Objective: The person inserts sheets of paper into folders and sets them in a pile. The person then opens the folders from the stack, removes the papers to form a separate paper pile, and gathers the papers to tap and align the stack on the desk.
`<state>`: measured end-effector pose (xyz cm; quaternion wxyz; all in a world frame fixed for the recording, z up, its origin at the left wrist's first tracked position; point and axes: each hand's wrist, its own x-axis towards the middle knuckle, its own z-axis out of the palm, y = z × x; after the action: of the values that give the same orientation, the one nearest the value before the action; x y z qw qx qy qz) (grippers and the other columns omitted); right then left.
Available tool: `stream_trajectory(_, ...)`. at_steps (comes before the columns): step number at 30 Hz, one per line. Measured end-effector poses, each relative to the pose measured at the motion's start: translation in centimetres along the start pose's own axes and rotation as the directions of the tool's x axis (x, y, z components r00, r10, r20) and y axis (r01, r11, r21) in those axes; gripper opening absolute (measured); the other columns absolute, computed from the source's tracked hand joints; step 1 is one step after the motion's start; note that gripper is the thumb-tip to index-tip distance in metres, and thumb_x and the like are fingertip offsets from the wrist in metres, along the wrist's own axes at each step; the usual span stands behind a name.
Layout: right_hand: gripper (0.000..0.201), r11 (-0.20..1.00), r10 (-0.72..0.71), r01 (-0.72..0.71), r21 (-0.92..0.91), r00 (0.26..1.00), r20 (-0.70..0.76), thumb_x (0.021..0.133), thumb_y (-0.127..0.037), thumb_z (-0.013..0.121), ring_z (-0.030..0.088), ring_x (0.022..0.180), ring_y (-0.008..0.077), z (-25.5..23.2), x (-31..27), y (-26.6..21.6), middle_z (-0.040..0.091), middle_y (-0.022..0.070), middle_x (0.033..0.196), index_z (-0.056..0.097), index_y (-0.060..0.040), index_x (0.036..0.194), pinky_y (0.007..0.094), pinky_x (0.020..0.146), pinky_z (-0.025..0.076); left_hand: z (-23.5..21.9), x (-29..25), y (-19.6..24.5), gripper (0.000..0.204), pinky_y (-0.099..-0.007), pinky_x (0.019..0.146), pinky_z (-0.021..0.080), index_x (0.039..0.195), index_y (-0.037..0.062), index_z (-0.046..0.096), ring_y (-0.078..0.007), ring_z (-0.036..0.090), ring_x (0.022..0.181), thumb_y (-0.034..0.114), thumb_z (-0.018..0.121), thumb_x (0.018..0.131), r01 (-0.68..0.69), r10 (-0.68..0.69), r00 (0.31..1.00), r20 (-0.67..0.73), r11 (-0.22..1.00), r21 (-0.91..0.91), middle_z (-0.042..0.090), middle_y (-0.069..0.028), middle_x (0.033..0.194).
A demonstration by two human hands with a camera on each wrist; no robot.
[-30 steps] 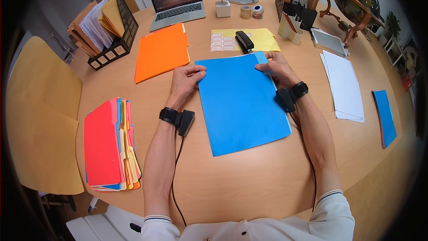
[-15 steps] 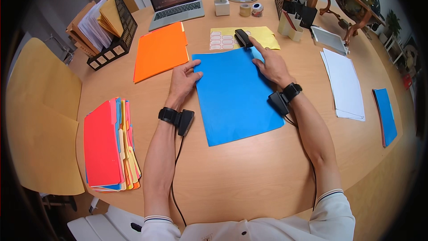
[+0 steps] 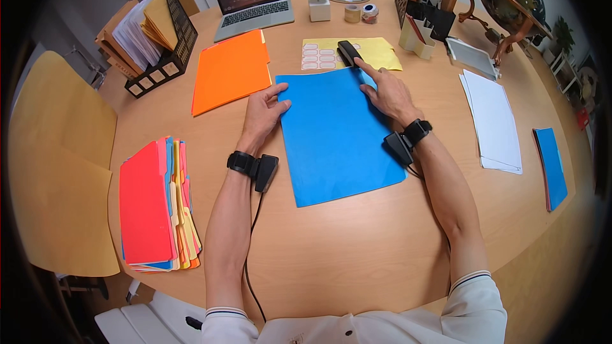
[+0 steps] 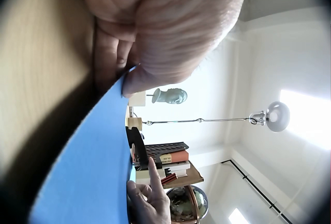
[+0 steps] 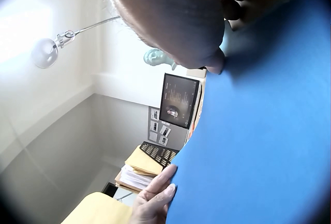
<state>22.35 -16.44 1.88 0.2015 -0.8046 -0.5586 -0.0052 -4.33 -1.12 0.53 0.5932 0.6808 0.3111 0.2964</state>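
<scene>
Your left hand (image 3: 264, 111) lies flat with straight fingers on the left edge of the blue folder (image 3: 335, 137), holding nothing. The folder rests flat on the round wooden table (image 3: 357, 248) right in front of you. Your right hand (image 3: 386, 92) presses on the folder's top right corner, fingers loose, and one finger points out and touches the black stapler (image 3: 347, 52) (it sits on a yellow folder (image 3: 379, 54)). An orange folder (image 3: 231, 71) lies near your left hand
</scene>
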Motion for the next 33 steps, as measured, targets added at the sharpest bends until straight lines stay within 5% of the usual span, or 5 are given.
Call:
stream_trajectory(12,0.059,0.997,-0.017,0.018,0.068,1.000,-0.024,0.096,-0.027,0.066,0.067,0.100,0.0389,0.2,0.1,0.4,0.067,0.0221,0.106,0.047,-0.0328,0.151,0.0498,0.085,0.052,0.2,-0.1,0.2,0.050,-0.0266,0.083,0.058,0.137,-0.0101,0.055,-0.0192,0.070,0.098,-0.003,0.069,0.089,-0.013,0.013,1.000,-0.017,1.000,0.026,0.067,-0.0210,0.121)
stream_trajectory(18,0.086,0.979,-0.037,0.058,0.196,0.993,-0.110,0.086,-0.033,0.078,0.070,0.084,0.0333,0.4,0.2,1.8,0.068,0.0177,0.090,0.033,-0.0217,0.159,0.0440,0.073,0.055,-0.1,-0.1,0.3,0.050,-0.0225,0.067,0.052,0.139,-0.0078,0.054,-0.0109,0.066,0.083,0.000,0.067,0.091,-0.016,0.016,0.999,-0.030,1.000,0.024,0.070,-0.0127,0.111)
stream_trajectory(22,0.080,0.589,0.289,-0.313,0.745,0.943,0.167,0.083,-0.028,0.084,0.052,0.044,0.0092,-1.6,-0.2,1.8,0.058,0.0007,0.066,0.045,0.0011,0.146,0.0253,0.038,0.040,-1.2,-0.2,1.1,0.047,-0.0182,0.061,0.049,0.135,-0.0057,0.054,-0.0072,0.064,0.078,0.000,0.068,0.091,0.045,-0.035,0.994,0.102,0.994,-0.102,0.070,-0.0088,0.106)
stream_trajectory(25,0.026,0.465,0.079,-0.439,0.769,0.886,0.457,0.087,-0.020,0.080,0.048,0.042,0.0058,-2.7,-0.4,2.3,0.057,-0.0024,0.064,0.067,-0.0033,0.104,0.0211,0.039,0.036,-1.5,-0.2,1.4,0.053,-0.0161,0.058,0.046,0.139,-0.0013,0.049,-0.0047,0.062,0.073,0.000,0.069,0.090,0.052,-0.030,0.986,0.162,0.990,-0.132,0.070,-0.0069,0.104)
stream_trajectory(33,0.018,0.219,-0.234,-0.370,0.903,0.878,0.417,0.089,-0.015,0.076,0.049,0.046,0.0041,-2.0,0.1,5.8,0.064,0.0003,0.072,0.066,-0.0024,0.098,0.0175,0.040,0.034,-1.0,-0.8,2.0,0.074,-0.0160,0.060,0.050,0.147,0.0021,0.038,-0.0070,0.067,0.080,0.006,0.078,0.086,-0.015,0.039,0.994,0.107,0.976,-0.218,0.072,-0.0098,0.110)
